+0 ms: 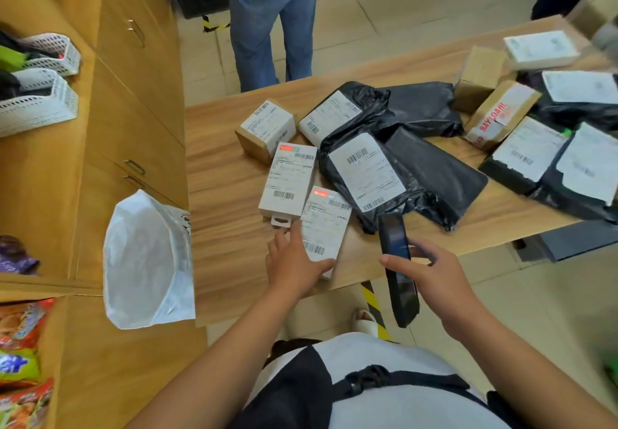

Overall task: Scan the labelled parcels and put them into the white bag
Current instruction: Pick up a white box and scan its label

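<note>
My left hand (296, 263) grips the near end of a flat white labelled box (326, 224) lying at the front of the wooden table (227, 187). In my right hand (438, 274) I hold a dark phone-like scanner (398, 268), upright and tilted, just right of that box. A second white labelled box (289, 179) lies beside it, and a small cardboard box (266, 129) sits behind. Black plastic parcels with white labels (366, 171) are piled in the table's middle. The white bag (147, 261) stands open to the left of the table, against the cabinet.
More labelled black bags and cardboard boxes (501, 114) crowd the table's right end. A person in jeans (267, 20) stands behind the table. White baskets (36, 100) sit on the left counter, snack packets (23, 361) at lower left. Wooden cabinets (133, 94) line the left.
</note>
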`<state>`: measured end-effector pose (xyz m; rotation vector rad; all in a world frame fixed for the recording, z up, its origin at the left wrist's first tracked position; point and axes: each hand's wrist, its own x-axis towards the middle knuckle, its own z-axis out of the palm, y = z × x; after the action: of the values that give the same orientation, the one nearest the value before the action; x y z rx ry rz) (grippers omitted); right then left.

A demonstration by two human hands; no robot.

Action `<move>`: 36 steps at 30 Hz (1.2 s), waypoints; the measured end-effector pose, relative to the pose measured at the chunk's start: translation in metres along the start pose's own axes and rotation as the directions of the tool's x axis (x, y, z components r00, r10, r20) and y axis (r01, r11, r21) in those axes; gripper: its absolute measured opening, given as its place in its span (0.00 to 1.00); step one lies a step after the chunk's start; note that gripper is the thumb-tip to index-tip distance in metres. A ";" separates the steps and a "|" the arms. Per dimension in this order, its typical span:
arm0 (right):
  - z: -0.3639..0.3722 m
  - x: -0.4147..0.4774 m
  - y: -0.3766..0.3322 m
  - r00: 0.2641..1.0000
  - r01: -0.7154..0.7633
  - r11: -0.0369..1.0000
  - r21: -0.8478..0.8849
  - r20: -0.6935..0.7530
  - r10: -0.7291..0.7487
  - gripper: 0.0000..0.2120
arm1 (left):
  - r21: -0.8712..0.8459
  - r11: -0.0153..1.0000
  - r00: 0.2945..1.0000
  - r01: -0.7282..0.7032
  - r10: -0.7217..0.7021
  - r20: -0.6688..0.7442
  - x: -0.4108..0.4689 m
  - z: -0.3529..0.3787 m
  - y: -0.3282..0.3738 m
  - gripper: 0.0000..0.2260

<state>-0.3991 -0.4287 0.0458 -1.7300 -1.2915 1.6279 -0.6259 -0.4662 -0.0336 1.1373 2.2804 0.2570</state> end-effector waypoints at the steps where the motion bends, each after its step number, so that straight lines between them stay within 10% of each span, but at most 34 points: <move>1: -0.006 0.001 0.002 1.000 0.009 1.000 0.000 0.005 -0.009 0.36 | 0.023 1.000 1.000 0.012 -0.012 -0.005 0.001 0.003 0.004 0.49; 20: -0.021 0.025 0.000 0.976 0.135 0.990 -0.042 0.177 -0.126 0.39 | -0.157 0.985 0.994 0.077 -0.088 -0.066 -0.058 -0.011 -0.003 0.43; 36: 0.059 0.016 -0.014 0.915 0.203 0.968 -0.149 0.381 -0.133 0.38 | -0.209 0.862 0.857 0.462 -0.494 -0.144 -0.058 -0.038 -0.100 0.47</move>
<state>-0.4612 -0.4249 0.0357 -1.4008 -1.7667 1.8369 -0.6875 -0.5703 -0.0200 0.4431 2.5692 0.3638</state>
